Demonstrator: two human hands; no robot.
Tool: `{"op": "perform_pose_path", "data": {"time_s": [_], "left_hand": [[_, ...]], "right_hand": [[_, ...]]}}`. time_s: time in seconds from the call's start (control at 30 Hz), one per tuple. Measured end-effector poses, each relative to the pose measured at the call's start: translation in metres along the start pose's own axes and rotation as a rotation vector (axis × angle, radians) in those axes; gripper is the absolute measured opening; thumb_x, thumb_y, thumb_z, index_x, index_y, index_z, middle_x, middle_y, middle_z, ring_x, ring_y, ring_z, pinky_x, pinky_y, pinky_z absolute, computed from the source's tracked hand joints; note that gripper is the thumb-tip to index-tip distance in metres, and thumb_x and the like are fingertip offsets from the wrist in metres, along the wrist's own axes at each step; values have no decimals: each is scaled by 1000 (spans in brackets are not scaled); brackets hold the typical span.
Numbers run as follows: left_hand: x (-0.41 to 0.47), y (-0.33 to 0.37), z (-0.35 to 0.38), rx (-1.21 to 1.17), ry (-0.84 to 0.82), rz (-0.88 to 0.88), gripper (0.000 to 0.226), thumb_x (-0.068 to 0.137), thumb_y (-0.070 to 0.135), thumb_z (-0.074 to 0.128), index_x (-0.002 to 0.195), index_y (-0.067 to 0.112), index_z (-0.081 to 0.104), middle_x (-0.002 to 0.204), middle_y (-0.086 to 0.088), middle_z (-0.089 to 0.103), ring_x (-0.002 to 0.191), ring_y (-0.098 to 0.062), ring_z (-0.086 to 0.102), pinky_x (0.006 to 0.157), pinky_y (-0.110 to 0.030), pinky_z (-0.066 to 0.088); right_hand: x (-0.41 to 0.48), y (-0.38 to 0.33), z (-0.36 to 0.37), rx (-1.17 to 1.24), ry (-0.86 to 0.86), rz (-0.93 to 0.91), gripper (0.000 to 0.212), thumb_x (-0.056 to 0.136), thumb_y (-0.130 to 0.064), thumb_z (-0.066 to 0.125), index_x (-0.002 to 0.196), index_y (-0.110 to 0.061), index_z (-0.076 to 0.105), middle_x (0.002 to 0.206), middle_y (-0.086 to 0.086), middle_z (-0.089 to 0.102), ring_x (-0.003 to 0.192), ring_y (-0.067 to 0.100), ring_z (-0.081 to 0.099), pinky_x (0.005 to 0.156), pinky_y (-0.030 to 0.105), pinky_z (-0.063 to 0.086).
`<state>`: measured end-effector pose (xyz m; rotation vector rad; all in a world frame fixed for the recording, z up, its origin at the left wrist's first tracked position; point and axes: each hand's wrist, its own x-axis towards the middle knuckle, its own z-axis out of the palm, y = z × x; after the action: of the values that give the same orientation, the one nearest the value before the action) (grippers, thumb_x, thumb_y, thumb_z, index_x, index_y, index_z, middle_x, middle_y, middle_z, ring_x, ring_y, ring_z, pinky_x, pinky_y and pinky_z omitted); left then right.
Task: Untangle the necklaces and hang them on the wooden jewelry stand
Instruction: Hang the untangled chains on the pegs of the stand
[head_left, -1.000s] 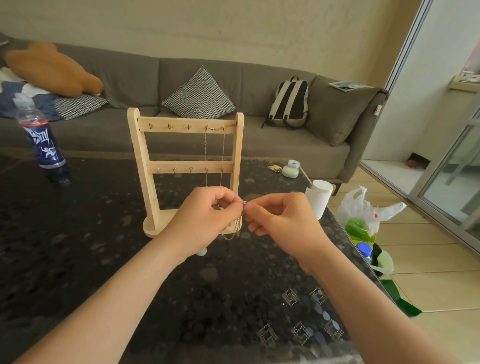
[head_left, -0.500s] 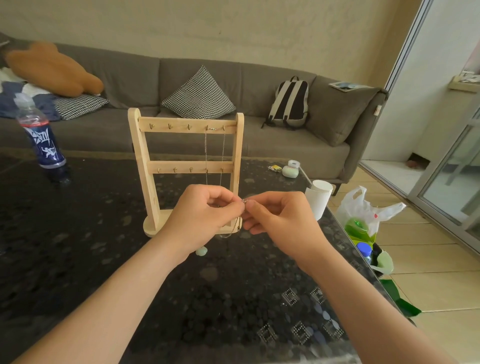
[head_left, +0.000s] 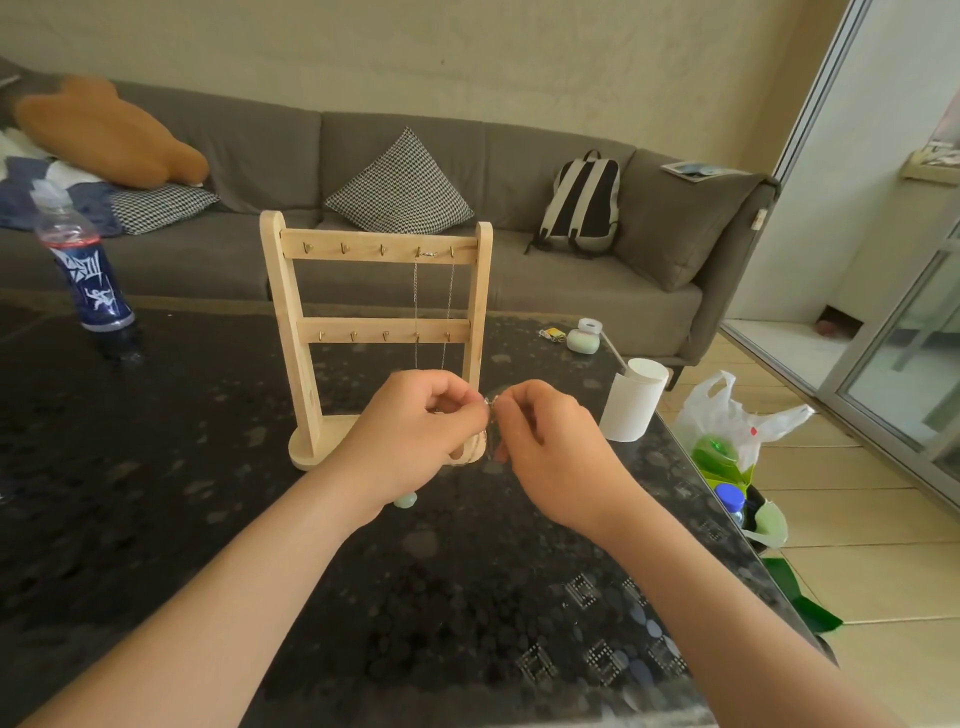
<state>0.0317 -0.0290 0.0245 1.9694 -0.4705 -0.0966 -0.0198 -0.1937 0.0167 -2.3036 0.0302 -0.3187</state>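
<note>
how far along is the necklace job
Done: one thin silver chain necklace hangs from the top hooks of the wooden jewelry stand. In hand: left hand and right hand pinch a second silver chain. Left: free it and hang it.

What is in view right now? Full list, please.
wooden jewelry stand: 1, pale wood, table centre
hung necklace: 1, silver, stand's top hooks
held necklace: 1, silver, between both hands
table: 1, black speckled, foreground
bottle: 1, blue-labelled, table far left
cup: 1, white, table right edge
sofa: 1, grey, behind table
cushions: 2, houndstooth, on sofa
backpack: 1, black-grey, on sofa
plastic bag: 1, white, floor right
left hand: 1, pinching held necklace
right hand: 1, pinching held necklace
</note>
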Motion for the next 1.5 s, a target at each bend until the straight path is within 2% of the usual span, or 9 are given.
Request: {"op": "perform_pose_path", "data": {"time_s": [0.3,0.47,0.6,0.7,0.8,0.97,1.07,1.2,1.5], "left_hand": [[2,6,0,-148,-60,-272,22,108,43,47,109,25,60,119,-3,64,113,-19,61,108,-46,51],[1,2,-5,52,-116,-86,36,102,41,55,94,11,73,89,0,68,91,-13,64,92,-42,55],[-2,-5,-6,361,-164,71,6,102,36,66,97,32,68,95,15,68,91,-5,66,84,-28,57],[-3,-4,-2,348,-143,101,6,98,36,72,94,33,69,90,15,69,86,-3,66,80,-26,57],[-1,-2,-2,304,-87,130,6,96,35,75,90,32,74,85,12,73,83,-5,69,83,-35,61],[-2,-1,-5,192,-49,128,20,101,28,67,88,29,81,81,10,76,84,-12,72,89,-45,60],[-4,4,-8,-29,5,94,16,99,25,70,90,26,84,86,6,79,90,-12,74,94,-39,58],[-2,5,-7,-190,-40,-9,18,101,36,69,95,26,83,97,1,80,102,-14,74,104,-47,54],[2,1,-7,-359,-24,-94,30,105,37,62,96,13,77,86,-1,77,95,-22,78,87,-34,61]], "right_hand": [[-2,2,-6,-314,-71,-145,9,112,-17,44,104,-20,45,90,-7,55,80,12,54,60,24,40],[-3,0,-9,-410,-16,-167,21,104,-21,52,85,-20,42,78,-2,55,68,15,50,56,28,34],[-2,-5,-15,61,-78,115,28,100,-24,47,75,-12,51,69,0,61,61,12,51,62,29,41],[2,-5,-11,645,-175,298,23,99,-19,48,78,-13,55,71,3,52,69,19,47,63,34,38],[3,-5,-11,892,-202,357,18,100,-15,60,83,-12,63,75,3,49,66,15,43,58,30,34],[3,-10,-16,934,-334,395,21,91,-30,68,72,-22,64,73,-3,41,64,13,38,60,29,31],[1,-11,-14,913,-245,375,19,87,-17,69,68,-18,65,72,0,46,68,15,45,64,31,36],[1,-13,-12,1040,-9,390,14,96,-2,64,83,-6,68,75,5,69,77,18,64,74,32,52],[2,-7,-14,887,-38,233,26,96,2,72,117,-6,60,87,10,76,77,20,70,73,29,60]]}}
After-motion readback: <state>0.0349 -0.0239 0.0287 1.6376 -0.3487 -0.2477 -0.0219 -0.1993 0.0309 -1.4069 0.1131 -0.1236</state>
